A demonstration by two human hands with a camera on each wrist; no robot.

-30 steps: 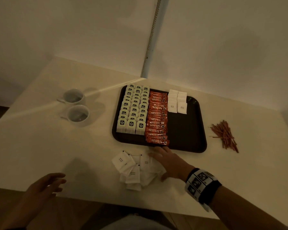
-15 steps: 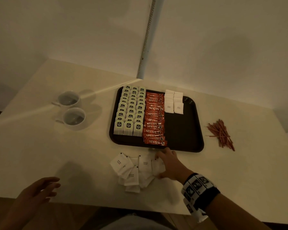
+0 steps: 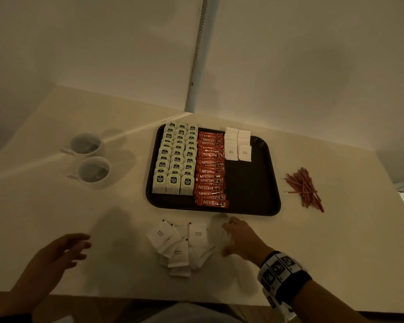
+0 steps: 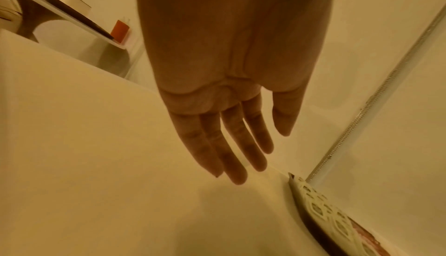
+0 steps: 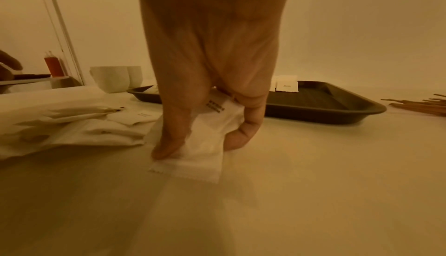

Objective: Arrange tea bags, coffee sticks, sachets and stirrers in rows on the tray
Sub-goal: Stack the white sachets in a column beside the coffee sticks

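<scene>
Pale and dimly lit, the table point(image 3: 56, 206) fills your head view, with your right hand point(image 3: 241, 237) low on a loose pile of white sachets point(image 3: 180, 243) and your left hand point(image 3: 56, 255) hovering to that pile's left, well apart from it. Beyond your right hand sits the dark tray point(image 3: 252, 183), carrying rows of tea bags point(image 3: 175, 159), a column of coffee sticks point(image 3: 210, 169) and two short rows of sachets at its far end. Stirrers point(image 3: 303, 187) lie in a heap to the right of the tray, and two white cups point(image 3: 89, 159) stand beyond your left hand.

Your right wrist view shows what the head view blurs: thumb and fingers pinch one sachet point(image 5: 205, 145), its serrated lower edge at the table; whether it touches is unclear. Your left wrist view shows straight, relaxed fingers point(image 4: 231, 151) holding nothing above the table, with the tray cut off at the frame's corner.
</scene>
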